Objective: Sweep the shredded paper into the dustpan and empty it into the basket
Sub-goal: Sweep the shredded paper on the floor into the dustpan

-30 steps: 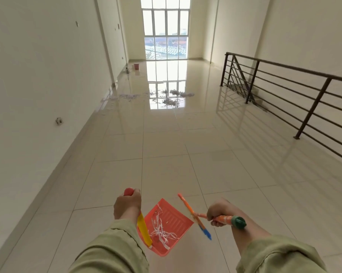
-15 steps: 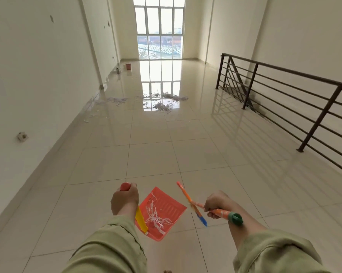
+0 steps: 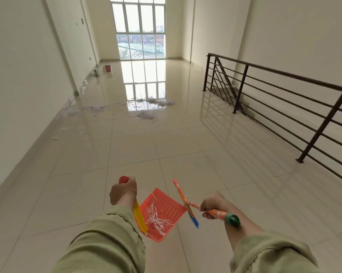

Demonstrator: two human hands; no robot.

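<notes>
My left hand (image 3: pixel 123 191) grips the red-tipped top of a dustpan handle with a yellow shaft. The orange dustpan (image 3: pixel 169 208) hangs below it above the floor and holds several white paper strips (image 3: pixel 156 218). My right hand (image 3: pixel 212 205) grips the orange broom handle (image 3: pixel 221 214), which ends in a green cap; the orange and blue broom head (image 3: pixel 183 200) sticks out to the left beside the pan. Piles of shredded paper (image 3: pixel 147 115) lie on the tiled floor far ahead. A small red basket (image 3: pixel 107 67) stands by the left wall near the window.
A dark metal railing (image 3: pixel 284 107) guards a stairwell on the right. White walls line both sides of the long hall. A small can (image 3: pixel 96 73) sits near the basket. Loose scraps (image 3: pixel 61 131) trail along the left wall.
The view has advanced down the hall; the paper piles and railing are nearer. Both hands keep their grips, with dustpan and broom carried in the same pose.
</notes>
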